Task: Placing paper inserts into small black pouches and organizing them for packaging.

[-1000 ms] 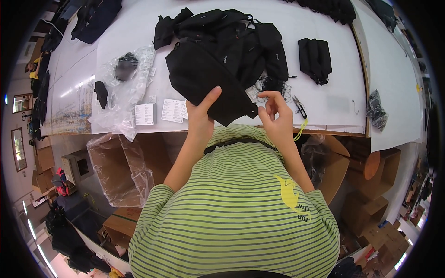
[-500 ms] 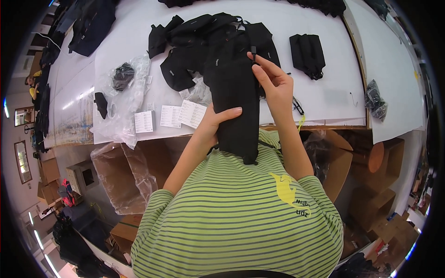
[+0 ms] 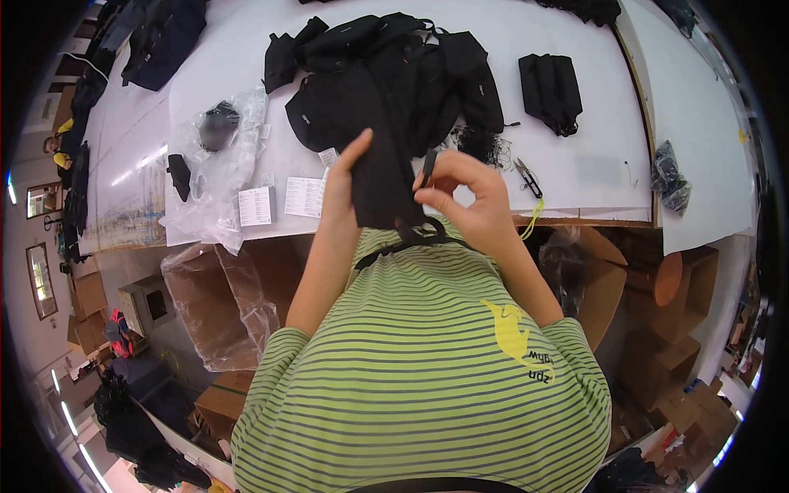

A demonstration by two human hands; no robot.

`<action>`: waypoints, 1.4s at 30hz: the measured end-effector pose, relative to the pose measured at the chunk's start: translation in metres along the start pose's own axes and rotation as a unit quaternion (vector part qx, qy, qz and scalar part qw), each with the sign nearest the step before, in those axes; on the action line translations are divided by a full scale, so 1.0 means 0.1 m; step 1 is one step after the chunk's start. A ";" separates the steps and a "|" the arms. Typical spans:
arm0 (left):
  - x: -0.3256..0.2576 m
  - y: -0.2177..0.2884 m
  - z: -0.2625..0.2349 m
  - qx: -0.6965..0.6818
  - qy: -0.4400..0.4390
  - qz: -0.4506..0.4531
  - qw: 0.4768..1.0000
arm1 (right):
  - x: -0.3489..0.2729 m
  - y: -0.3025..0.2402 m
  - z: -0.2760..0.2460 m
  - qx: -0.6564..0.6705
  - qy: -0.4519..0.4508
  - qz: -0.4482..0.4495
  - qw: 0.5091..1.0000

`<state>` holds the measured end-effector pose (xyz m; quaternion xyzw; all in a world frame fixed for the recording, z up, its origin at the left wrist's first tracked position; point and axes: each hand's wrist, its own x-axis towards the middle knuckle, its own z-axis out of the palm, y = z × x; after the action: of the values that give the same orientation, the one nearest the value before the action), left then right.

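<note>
A black fabric bag (image 3: 382, 185) hangs upright over the table's near edge, close to my shirt, with a loop of black strap at its lower end. My left hand (image 3: 343, 185) grips its left side, thumb on the front and fingers mostly hidden. At its right edge, my right hand (image 3: 468, 193) pinches a small black strap end (image 3: 428, 168) between thumb and fingers; whether that is webbing or a buckle I cannot tell. Right behind the held bag lies a pile of black bags (image 3: 349, 99). Thread snips (image 3: 528, 178) with a yellow cord lie right of my right hand.
Clear plastic bags (image 3: 214, 181) and printed white cards (image 3: 304, 195) lie left on the white table (image 3: 575, 189). A tangle of black threads (image 3: 485, 148) sits behind my right hand. Further right is a folded black bag (image 3: 551, 92). Cardboard boxes (image 3: 283, 279) stand below the table edge.
The held bag has tilted and come down towards me. My left hand has moved up and left along it; my right hand has come lower and left with the strap end.
</note>
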<state>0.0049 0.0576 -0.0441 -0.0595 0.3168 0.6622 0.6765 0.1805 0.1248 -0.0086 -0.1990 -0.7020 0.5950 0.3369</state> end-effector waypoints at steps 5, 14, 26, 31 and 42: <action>-0.07 0.09 0.02 -0.044 -0.013 0.039 0.998 | -0.10 -0.05 -0.01 -0.005 -0.066 0.041 0.997; -0.11 -0.01 -0.01 0.067 0.025 0.091 0.993 | -0.03 -0.12 0.04 -0.003 -0.016 0.013 1.000; -0.20 0.02 -0.02 0.026 -0.019 0.101 0.994 | -0.20 -0.13 0.04 0.038 -0.086 0.060 0.994; -0.20 0.04 0.01 0.032 -0.045 0.103 0.993 | -0.18 -0.20 0.07 0.012 -0.061 0.054 0.997; -0.28 0.08 -0.01 0.038 -0.046 0.089 0.994 | -0.18 -0.27 0.03 -0.032 -0.113 0.043 0.992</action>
<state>-0.0009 0.0342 -0.0282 0.0249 0.3142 0.7097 0.6301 0.1939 0.1047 0.0134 -0.1714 -0.7452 0.6047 0.2227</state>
